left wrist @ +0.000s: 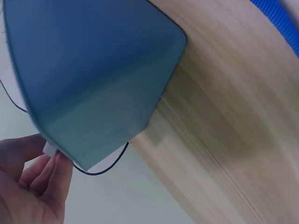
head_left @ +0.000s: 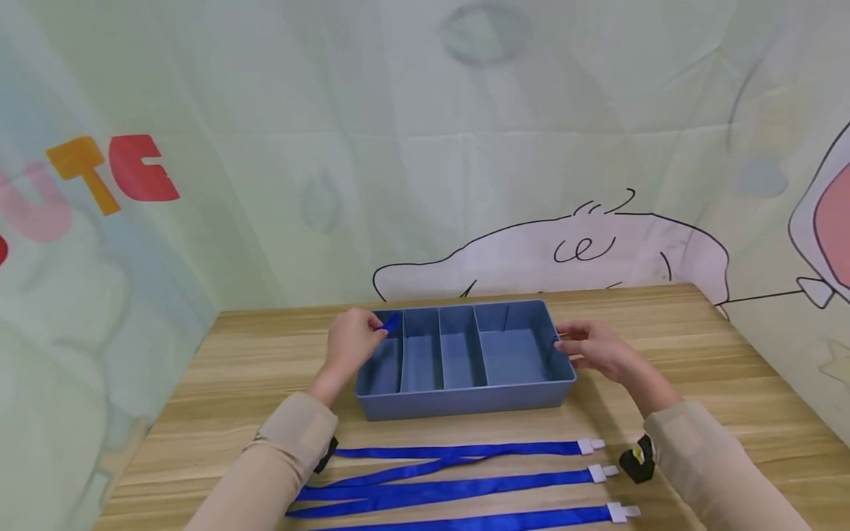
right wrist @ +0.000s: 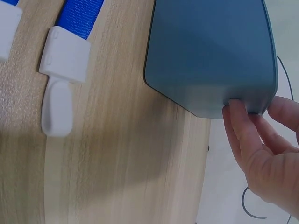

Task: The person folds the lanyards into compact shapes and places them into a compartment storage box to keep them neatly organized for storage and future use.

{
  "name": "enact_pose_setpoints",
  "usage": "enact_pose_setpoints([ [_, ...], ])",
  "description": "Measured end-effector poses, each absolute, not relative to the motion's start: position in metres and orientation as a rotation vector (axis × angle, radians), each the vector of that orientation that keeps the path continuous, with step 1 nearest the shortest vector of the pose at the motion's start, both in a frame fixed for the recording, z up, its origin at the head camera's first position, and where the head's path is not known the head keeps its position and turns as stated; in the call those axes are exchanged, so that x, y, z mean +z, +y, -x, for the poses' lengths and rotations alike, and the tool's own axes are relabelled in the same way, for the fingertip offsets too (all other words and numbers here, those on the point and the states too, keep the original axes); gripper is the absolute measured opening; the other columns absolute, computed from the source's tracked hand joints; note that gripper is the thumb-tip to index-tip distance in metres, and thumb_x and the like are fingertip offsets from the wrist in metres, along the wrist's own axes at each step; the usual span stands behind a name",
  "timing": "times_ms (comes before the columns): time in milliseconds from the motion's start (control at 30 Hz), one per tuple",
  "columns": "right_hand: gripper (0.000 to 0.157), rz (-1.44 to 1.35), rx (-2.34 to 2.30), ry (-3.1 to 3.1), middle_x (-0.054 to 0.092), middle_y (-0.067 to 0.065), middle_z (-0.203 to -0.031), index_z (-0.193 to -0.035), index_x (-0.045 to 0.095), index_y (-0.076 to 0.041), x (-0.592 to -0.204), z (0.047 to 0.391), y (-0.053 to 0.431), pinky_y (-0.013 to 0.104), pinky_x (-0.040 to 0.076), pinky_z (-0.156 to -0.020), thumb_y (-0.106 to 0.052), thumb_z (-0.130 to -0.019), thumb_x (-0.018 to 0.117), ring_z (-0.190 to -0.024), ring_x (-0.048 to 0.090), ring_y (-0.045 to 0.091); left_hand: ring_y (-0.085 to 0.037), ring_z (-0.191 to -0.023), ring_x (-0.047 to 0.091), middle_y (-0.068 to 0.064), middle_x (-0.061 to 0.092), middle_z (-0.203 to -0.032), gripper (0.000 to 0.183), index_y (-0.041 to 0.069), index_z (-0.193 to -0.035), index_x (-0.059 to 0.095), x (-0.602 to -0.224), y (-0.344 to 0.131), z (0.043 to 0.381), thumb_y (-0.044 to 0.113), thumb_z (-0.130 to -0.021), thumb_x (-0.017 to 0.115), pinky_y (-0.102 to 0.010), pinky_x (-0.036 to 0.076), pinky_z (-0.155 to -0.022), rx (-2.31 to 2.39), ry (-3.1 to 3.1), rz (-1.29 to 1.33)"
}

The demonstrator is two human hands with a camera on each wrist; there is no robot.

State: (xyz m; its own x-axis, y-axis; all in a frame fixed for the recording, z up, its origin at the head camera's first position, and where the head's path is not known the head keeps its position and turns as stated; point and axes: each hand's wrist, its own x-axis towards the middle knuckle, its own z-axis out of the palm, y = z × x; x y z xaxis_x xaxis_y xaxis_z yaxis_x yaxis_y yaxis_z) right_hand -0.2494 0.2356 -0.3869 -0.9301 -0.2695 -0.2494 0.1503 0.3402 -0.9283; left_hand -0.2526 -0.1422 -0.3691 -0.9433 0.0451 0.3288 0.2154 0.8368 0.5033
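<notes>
A blue-grey plastic box (head_left: 465,402) with several compartments sits on the wooden table. At its far left compartment, my left hand (head_left: 352,341) pinches a small white piece (left wrist: 50,148) between thumb and fingers, close to the rim. A short bit of blue lanyard (head_left: 392,323) shows at those fingertips, over the compartment. My right hand (head_left: 595,349) holds the box's right end, its fingers (right wrist: 243,123) against the outer wall and one digit over the rim. The compartments show bare floors in the head view.
Several blue lanyards (head_left: 458,488) with white clips (head_left: 603,473) lie side by side in front of the box. Each wrist carries a black device (head_left: 639,461). A printed cloth backdrop (head_left: 425,184) rises behind the table's back edge.
</notes>
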Motion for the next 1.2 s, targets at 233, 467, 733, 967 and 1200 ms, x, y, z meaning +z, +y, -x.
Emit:
enact_pose_setpoints([
  [233,0.049,0.081,-1.631,2.204,0.055,0.019,-0.109,-0.13,0.035,0.018,-0.385,0.252,0.236,0.038,0.053,-0.081,-0.001,-0.09,0.056,-0.089,0.057,0.015,-0.027,-0.059,0.062,-0.009,0.067,-0.065,0.008,0.001,-0.065,0.069,-0.374,-0.137,0.258,0.003,-0.071,0.075,-0.04,0.051,-0.054,-0.616,-2.741,0.277],
  [467,0.054,0.041,-1.67,2.098,0.061,0.012,-0.099,-0.132,0.03,0.02,-0.379,0.255,0.238,0.034,0.055,-0.075,0.004,-0.088,0.056,-0.082,0.062,0.015,-0.028,-0.057,0.061,-0.007,0.064,-0.063,0.015,0.005,-0.058,0.064,-0.385,-0.131,0.26,0.002,-0.068,0.076,-0.039,0.05,-0.051,-0.531,-2.748,0.264],
  [733,0.058,0.003,-1.708,2.026,0.063,0.014,-0.101,-0.135,0.026,0.019,-0.379,0.256,0.242,0.035,0.055,-0.075,0.003,-0.088,0.057,-0.082,0.064,0.017,-0.026,-0.052,0.057,-0.004,0.056,-0.055,0.033,0.011,-0.048,0.049,-0.391,-0.121,0.265,0.005,-0.069,0.074,-0.038,0.042,-0.039,-0.374,-2.777,0.192],
  [967,0.057,-0.027,-1.739,2.004,0.066,0.007,-0.092,-0.135,0.026,0.019,-0.379,0.256,0.239,0.033,0.056,-0.073,0.004,-0.088,0.056,-0.079,0.064,0.014,-0.026,-0.056,0.061,-0.009,0.061,-0.061,0.027,0.01,-0.056,0.054,-0.399,-0.113,0.266,-0.003,-0.079,0.062,-0.038,0.044,-0.041,-0.097,-2.89,0.206],
  [1200,0.057,-0.032,-1.744,1.998,0.066,0.005,-0.09,-0.135,0.027,0.018,-0.38,0.257,0.242,0.033,0.055,-0.075,0.003,-0.088,0.056,-0.08,0.064,0.014,-0.022,-0.053,0.059,-0.006,0.057,-0.056,0.028,0.01,-0.057,0.055,-0.41,-0.112,0.268,-0.004,-0.08,0.062,-0.036,0.046,-0.042,0.01,-2.887,0.336],
])
